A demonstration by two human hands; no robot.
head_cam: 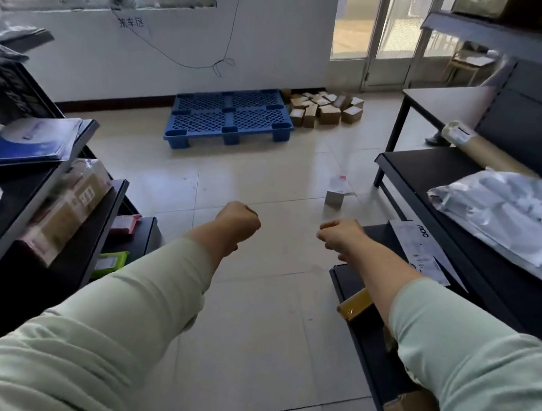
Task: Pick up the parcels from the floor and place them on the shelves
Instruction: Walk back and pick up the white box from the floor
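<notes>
Reaching forward over the tiled floor (249,321), left hand (239,223) and right hand (339,235), both curled into empty fists, gripping nothing. Lying on the left shelves (59,215): a blue flat parcel (30,140) and a tan box (70,209) tipped on its long side. Sitting against the far wall, a blue pallet (229,116), with small cardboard parcels (324,108) heaped just beside it. Standing upright alone on the floor, a small grey parcel (337,192). Resting on the right shelves (435,176), a silver bag (511,216) and a cardboard tube (479,148), long axis running toward the right.
</notes>
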